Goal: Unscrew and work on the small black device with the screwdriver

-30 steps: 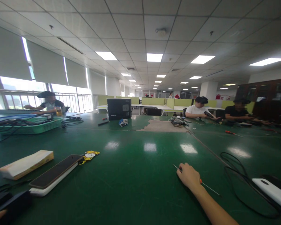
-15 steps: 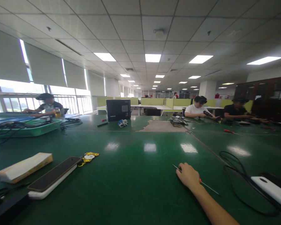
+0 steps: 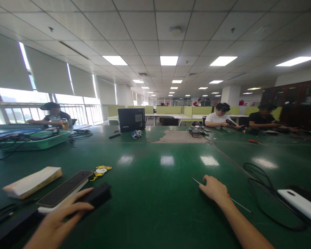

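Observation:
My left hand (image 3: 64,211) is closed around a dark, blocky black object (image 3: 100,196), blurred by motion. It is held above the table, just right of a phone (image 3: 64,188) lying on a white slab-shaped item (image 3: 45,209). My right hand (image 3: 214,188), low at the table's right-centre, has curled fingers around a screwdriver (image 3: 238,203). A thin metal shaft sticks out past the fingertips. Behind the hand show a bit of orange-red handle and another thin shaft; whether these belong to one tool or two is hidden by the hand.
A tissue pack (image 3: 33,182) and a yellow cut-out (image 3: 101,171) lie left. Cables and a white device (image 3: 299,204) are right. Farther off stand a green basket (image 3: 46,142), a black computer case (image 3: 131,120) and a pile of parts (image 3: 197,130). Several people sit around the table.
My left hand has come into view from the lower left, holding the black object. My right hand has shifted slightly right with the screwdriver. The view has tilted slightly.

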Demonstrator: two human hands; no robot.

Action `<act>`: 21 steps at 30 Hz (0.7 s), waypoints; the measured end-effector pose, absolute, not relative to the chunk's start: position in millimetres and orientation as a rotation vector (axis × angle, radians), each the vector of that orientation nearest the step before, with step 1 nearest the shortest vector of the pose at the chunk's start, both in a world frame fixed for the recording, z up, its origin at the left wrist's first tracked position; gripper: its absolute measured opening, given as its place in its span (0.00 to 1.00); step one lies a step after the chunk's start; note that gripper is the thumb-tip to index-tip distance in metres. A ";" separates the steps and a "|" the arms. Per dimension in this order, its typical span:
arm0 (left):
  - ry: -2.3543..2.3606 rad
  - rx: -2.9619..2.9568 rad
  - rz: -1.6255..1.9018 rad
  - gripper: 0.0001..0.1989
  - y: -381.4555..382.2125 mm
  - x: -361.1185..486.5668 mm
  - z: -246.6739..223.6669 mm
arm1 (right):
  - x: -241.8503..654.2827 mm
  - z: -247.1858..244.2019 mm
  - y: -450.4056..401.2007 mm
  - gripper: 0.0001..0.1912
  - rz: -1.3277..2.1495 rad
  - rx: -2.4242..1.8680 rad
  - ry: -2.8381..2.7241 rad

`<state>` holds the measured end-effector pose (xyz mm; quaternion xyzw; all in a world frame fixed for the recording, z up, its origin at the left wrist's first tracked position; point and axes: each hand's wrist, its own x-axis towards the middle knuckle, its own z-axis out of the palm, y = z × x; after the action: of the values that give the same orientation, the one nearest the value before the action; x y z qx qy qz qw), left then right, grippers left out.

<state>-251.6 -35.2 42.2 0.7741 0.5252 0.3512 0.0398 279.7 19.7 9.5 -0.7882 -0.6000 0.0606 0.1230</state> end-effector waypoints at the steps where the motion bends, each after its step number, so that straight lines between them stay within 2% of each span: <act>1: 1.490 2.343 0.988 0.11 -31.1 -226.2 37.6 | 279.4 9.0 19.2 0.18 0.175 -2.302 -1.752; 6: 1.081 2.329 0.753 0.11 -17.3 -81.7 24.7 | 278.2 5.7 21.5 0.19 0.119 -2.335 -1.746; 10: 0.848 2.347 0.729 0.18 -7.8 -13.4 17.4 | 279.5 4.2 22.2 0.20 0.112 -2.337 -1.740; 14: 0.820 2.460 0.695 0.31 -2.1 11.9 13.3 | 280.7 3.3 21.1 0.21 0.074 -2.370 -1.718; 21: 0.904 2.513 0.664 0.33 -4.5 6.9 13.0 | 275.9 7.9 16.4 0.21 0.079 -2.363 -1.688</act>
<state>6.9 -4.5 13.0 0.8958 0.3223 0.2368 0.1938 275.9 16.4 7.9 -0.8077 -0.5770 0.0270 0.1178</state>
